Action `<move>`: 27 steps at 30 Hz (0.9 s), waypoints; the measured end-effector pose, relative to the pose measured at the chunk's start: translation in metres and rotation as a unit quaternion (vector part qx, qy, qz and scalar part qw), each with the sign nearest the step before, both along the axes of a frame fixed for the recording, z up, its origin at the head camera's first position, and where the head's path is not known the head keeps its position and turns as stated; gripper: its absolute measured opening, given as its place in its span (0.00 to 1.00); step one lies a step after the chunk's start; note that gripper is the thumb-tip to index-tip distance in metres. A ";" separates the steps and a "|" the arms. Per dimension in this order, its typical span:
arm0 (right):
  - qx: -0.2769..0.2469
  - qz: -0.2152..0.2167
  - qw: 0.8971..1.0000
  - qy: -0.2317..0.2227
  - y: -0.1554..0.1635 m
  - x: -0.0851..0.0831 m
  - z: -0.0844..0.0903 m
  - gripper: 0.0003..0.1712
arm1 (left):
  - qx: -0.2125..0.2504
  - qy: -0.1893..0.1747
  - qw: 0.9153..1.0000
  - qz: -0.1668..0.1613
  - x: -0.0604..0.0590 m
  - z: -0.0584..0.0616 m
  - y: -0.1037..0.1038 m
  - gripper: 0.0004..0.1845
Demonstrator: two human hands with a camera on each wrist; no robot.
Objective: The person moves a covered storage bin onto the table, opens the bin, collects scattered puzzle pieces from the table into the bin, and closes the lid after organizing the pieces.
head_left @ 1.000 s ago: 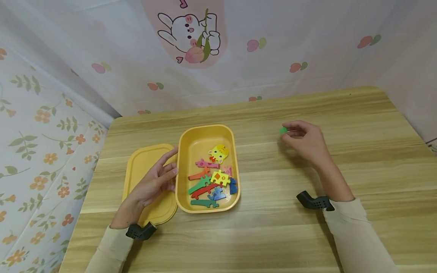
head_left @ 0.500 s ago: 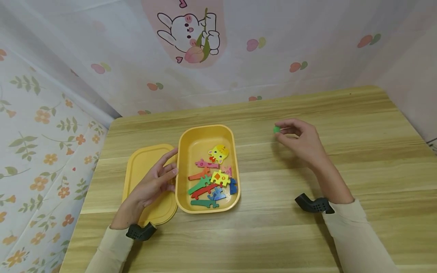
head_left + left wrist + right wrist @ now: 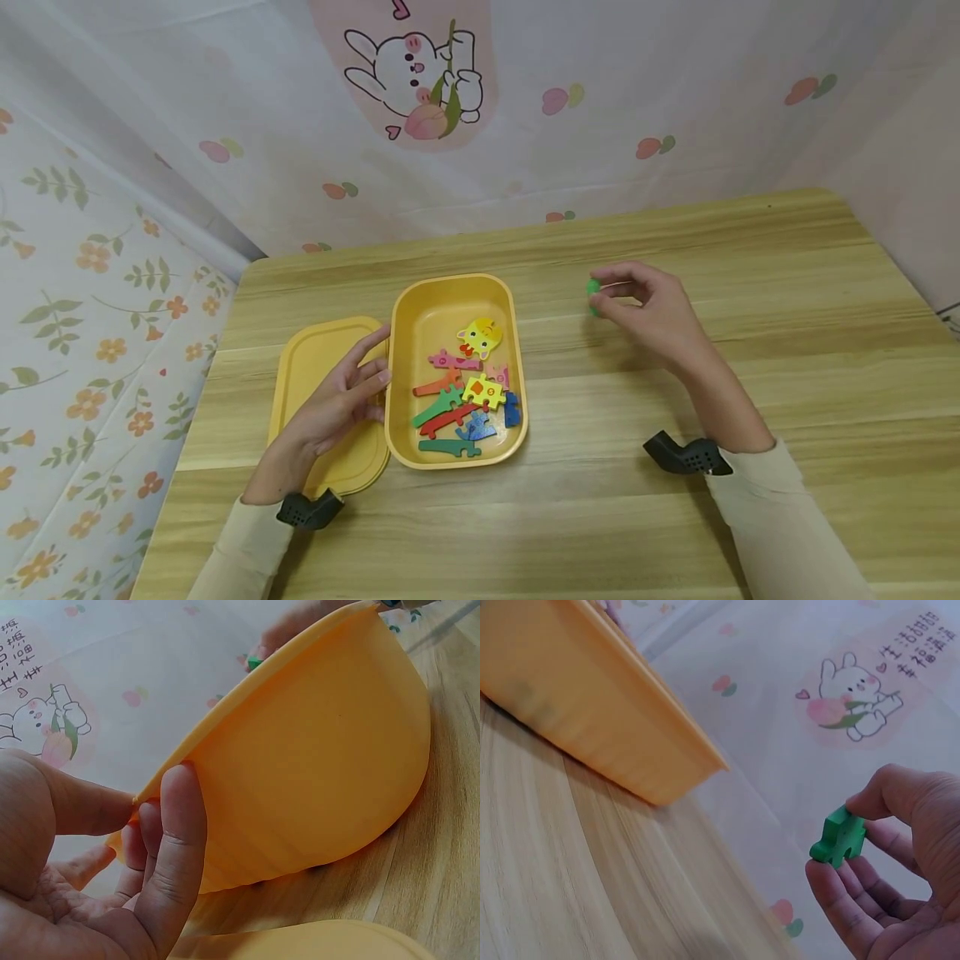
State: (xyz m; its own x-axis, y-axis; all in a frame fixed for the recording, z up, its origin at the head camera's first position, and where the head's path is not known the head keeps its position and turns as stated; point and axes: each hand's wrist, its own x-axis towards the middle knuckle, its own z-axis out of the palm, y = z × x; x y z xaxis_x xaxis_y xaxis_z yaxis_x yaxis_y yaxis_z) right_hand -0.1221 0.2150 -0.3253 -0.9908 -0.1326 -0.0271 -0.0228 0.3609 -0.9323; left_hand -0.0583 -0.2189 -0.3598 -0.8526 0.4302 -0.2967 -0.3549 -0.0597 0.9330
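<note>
Box [image 3: 452, 304] mid-table [image 3: 600, 467]; lid [image 3: 315, 358] touching its left; puzzle pieces [image 3: 465, 400] in box's near half.

From the head view we see only a sliver of the green puzzle piece [image 3: 593, 287] — the right hand [image 3: 652, 312] covers the rest; the piled pieces [image 3: 465, 400] overlap in the yellow box [image 3: 450, 292], and its lid [image 3: 315, 358] lies partly under the left hand [image 3: 337, 400]

One box [image 3: 450, 304], one lid [image 3: 311, 367], two hands.
</note>
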 end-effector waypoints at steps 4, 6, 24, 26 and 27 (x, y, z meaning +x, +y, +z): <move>-0.007 0.006 1.000 -0.002 -0.004 0.003 0.004 0.20 | 0.000 -0.001 1.000 0.000 0.000 0.000 0.000 0.38; -0.011 0.012 1.000 0.001 -0.006 0.004 0.006 0.19 | 0.000 0.000 1.000 -0.001 0.000 0.000 0.000 0.38; -0.015 0.054 0.998 0.000 -0.019 0.010 0.010 0.18 | -0.001 0.002 1.000 -0.001 0.000 0.001 0.000 0.38; -0.010 0.056 0.998 -0.002 -0.021 0.012 0.012 0.18 | -0.003 0.002 1.000 -0.002 0.001 0.001 0.000 0.38; -0.009 0.057 0.998 0.000 -0.022 0.012 0.013 0.18 | -0.003 0.003 1.000 -0.002 0.001 0.001 0.000 0.38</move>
State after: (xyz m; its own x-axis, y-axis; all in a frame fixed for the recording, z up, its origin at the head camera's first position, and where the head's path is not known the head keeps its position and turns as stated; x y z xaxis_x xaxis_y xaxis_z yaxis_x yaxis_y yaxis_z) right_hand -0.1101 0.1929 -0.3127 -0.9693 -0.2445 -0.0241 -0.0624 0.3399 -0.9384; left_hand -0.0576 -0.2191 -0.3589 -0.8525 0.4324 -0.2937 -0.3492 -0.0531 0.9355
